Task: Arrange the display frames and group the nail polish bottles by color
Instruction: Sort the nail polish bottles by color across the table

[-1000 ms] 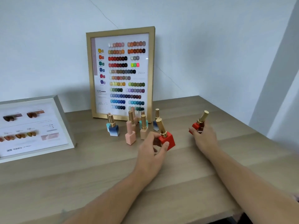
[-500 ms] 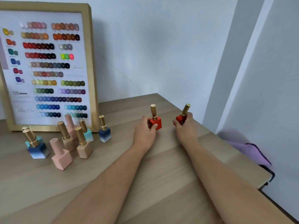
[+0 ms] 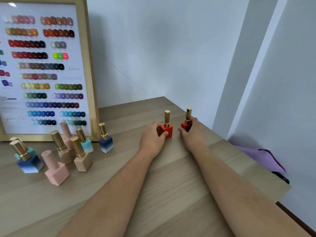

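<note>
Two red nail polish bottles with gold caps stand upright side by side near the far right corner of the wooden table [image 3: 171,194]. My left hand [image 3: 152,140] grips the left red bottle [image 3: 167,130]. My right hand [image 3: 195,134] grips the right red bottle [image 3: 186,124]. At the left stand several other bottles: a blue one [image 3: 30,162], a pink one [image 3: 55,170], beige ones [image 3: 82,159], a turquoise one [image 3: 86,143] and a blue gradient one [image 3: 105,141]. Behind them a gold display frame [image 3: 89,69] with a colour chart leans on the wall.
The table's right edge runs diagonally close to my right hand. Beyond that edge lies a purple cloth [image 3: 263,157] on a lower level. White walls close off the back and right.
Both hands carried the red bottles to the right, away from the cluster, and set them upright beside each other near the table's corner. The view swung right; the flat frame on the left is out of sight.
</note>
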Action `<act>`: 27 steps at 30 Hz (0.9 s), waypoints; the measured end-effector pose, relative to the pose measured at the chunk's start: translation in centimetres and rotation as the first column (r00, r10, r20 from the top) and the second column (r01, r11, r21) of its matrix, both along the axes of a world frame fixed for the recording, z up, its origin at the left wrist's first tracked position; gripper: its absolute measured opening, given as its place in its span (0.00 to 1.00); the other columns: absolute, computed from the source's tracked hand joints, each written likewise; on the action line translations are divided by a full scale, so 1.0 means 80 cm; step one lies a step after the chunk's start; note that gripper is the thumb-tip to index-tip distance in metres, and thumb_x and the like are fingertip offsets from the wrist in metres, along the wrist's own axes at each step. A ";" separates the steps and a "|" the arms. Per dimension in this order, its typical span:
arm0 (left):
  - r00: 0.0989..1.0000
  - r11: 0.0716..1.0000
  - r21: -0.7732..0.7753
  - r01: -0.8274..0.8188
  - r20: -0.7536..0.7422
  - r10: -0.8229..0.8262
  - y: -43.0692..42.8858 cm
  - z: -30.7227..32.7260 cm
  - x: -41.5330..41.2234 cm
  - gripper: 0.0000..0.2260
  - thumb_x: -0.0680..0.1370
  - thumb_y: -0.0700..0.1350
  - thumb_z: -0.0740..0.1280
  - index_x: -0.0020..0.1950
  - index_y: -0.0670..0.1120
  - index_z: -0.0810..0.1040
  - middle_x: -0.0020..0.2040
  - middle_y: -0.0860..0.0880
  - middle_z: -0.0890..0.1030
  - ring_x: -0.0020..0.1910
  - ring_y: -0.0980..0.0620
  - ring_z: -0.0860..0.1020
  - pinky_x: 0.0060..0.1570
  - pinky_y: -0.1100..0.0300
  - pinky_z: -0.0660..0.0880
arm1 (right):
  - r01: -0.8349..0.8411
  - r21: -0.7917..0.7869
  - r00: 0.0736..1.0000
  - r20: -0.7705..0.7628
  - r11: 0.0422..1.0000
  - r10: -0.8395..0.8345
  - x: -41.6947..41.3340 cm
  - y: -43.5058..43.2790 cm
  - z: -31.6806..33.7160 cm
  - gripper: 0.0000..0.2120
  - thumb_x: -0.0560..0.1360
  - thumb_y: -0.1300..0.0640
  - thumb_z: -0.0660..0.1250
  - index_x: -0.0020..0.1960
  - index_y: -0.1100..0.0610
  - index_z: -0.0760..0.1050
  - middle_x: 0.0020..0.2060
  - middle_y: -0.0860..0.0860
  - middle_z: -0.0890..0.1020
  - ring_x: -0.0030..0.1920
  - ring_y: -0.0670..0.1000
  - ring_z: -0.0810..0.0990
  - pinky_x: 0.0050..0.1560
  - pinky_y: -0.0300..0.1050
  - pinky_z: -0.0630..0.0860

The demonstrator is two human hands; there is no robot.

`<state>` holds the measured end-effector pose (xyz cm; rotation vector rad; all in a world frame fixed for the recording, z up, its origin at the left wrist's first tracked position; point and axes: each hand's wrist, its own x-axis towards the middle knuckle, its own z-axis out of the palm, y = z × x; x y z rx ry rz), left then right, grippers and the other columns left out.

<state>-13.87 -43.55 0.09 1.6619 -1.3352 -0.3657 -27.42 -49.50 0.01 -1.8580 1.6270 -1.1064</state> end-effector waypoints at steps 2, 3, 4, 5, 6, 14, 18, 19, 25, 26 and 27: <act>1.000 1.000 0.006 -0.001 -0.027 0.001 0.005 0.002 -0.001 0.11 0.72 0.43 0.71 0.52 0.47 0.76 0.47 0.48 0.80 0.47 0.49 0.78 0.53 0.51 0.76 | -0.004 0.006 1.000 0.006 1.000 0.004 0.000 0.003 0.001 0.22 0.72 0.52 0.70 0.62 0.56 0.68 0.57 0.54 0.76 0.59 0.55 0.74 0.52 0.43 0.67; 1.000 1.000 0.016 -0.007 -0.028 0.007 0.008 0.002 -0.001 0.12 0.71 0.43 0.72 0.53 0.47 0.75 0.48 0.48 0.79 0.47 0.49 0.78 0.53 0.52 0.76 | -0.006 0.009 1.000 0.020 1.000 0.006 0.000 0.006 0.002 0.24 0.71 0.52 0.70 0.63 0.56 0.67 0.58 0.54 0.75 0.60 0.55 0.73 0.54 0.45 0.68; 1.000 0.999 0.032 -0.018 -0.019 0.018 0.012 0.002 -0.001 0.14 0.71 0.44 0.72 0.55 0.47 0.74 0.49 0.49 0.78 0.48 0.50 0.77 0.53 0.53 0.76 | -0.005 0.007 0.999 0.044 1.000 0.004 0.000 0.009 0.003 0.26 0.71 0.51 0.70 0.65 0.55 0.65 0.60 0.54 0.74 0.62 0.54 0.72 0.57 0.46 0.68; 0.999 0.998 0.047 -0.031 -0.009 0.032 0.018 0.002 0.000 0.16 0.72 0.45 0.72 0.57 0.48 0.73 0.50 0.51 0.77 0.49 0.51 0.77 0.54 0.55 0.76 | 0.000 -0.005 0.997 0.079 1.000 0.000 -0.001 0.015 0.004 0.27 0.72 0.50 0.69 0.67 0.55 0.63 0.61 0.54 0.73 0.63 0.54 0.71 0.58 0.46 0.68; 0.999 0.998 0.055 -0.042 -0.005 0.042 0.026 0.002 0.001 0.17 0.72 0.46 0.72 0.59 0.48 0.72 0.50 0.52 0.75 0.50 0.52 0.76 0.54 0.56 0.75 | 0.010 -0.031 0.993 0.121 0.999 -0.006 -0.003 0.022 0.004 0.27 0.72 0.50 0.68 0.67 0.55 0.62 0.62 0.54 0.72 0.63 0.53 0.71 0.57 0.45 0.67; 0.988 0.991 -0.045 -0.126 0.088 0.130 0.134 0.008 0.029 0.09 0.74 0.47 0.69 0.51 0.53 0.72 0.46 0.56 0.75 0.46 0.59 0.74 0.45 0.68 0.71 | -0.132 -0.454 0.979 0.081 0.881 0.188 0.015 0.110 0.016 0.10 0.72 0.61 0.67 0.53 0.58 0.71 0.45 0.48 0.73 0.46 0.49 0.72 0.48 0.36 0.66; 0.959 0.970 -0.165 -0.176 0.192 0.206 0.204 0.013 0.061 0.05 0.74 0.44 0.69 0.45 0.52 0.74 0.41 0.57 0.76 0.41 0.60 0.75 0.39 0.70 0.70 | -0.386 -0.461 0.914 -0.074 0.799 0.399 0.067 0.152 0.018 0.10 0.72 0.60 0.68 0.51 0.56 0.71 0.45 0.48 0.74 0.44 0.47 0.72 0.44 0.35 0.66; 0.951 0.960 -0.203 -0.194 0.202 0.235 0.219 0.014 0.070 0.05 0.73 0.44 0.69 0.44 0.52 0.74 0.40 0.56 0.76 0.41 0.60 0.75 0.40 0.69 0.71 | -0.427 -0.420 0.897 -0.088 0.801 0.432 0.080 0.158 0.016 0.11 0.72 0.58 0.68 0.52 0.54 0.71 0.46 0.48 0.74 0.45 0.46 0.72 0.44 0.34 0.66; 0.835 0.814 -0.274 -0.513 0.063 0.547 0.289 0.010 0.144 0.15 0.71 0.48 0.72 0.49 0.55 0.67 0.45 0.58 0.71 0.43 0.58 0.72 0.40 0.72 0.67 | -0.532 -0.166 0.838 0.040 0.830 0.544 0.160 0.173 0.003 0.24 0.72 0.52 0.69 0.64 0.52 0.65 0.60 0.49 0.72 0.59 0.46 0.70 0.58 0.39 0.67; 0.821 0.809 -0.220 -0.545 0.052 0.568 0.294 0.007 0.154 0.17 0.70 0.50 0.73 0.51 0.54 0.67 0.47 0.57 0.71 0.44 0.58 0.72 0.43 0.70 0.67 | -0.531 -0.138 0.838 0.062 0.836 0.543 0.169 0.172 0.003 0.26 0.72 0.52 0.69 0.66 0.53 0.64 0.62 0.50 0.71 0.61 0.47 0.70 0.59 0.40 0.66; 0.820 0.815 -0.146 -0.561 0.038 0.571 0.296 0.004 0.164 0.19 0.69 0.52 0.73 0.53 0.53 0.67 0.49 0.55 0.71 0.46 0.57 0.72 0.45 0.66 0.68 | -0.527 -0.113 0.840 0.077 0.842 0.536 0.178 0.169 0.003 0.27 0.72 0.52 0.69 0.67 0.53 0.63 0.64 0.50 0.71 0.62 0.48 0.69 0.60 0.40 0.65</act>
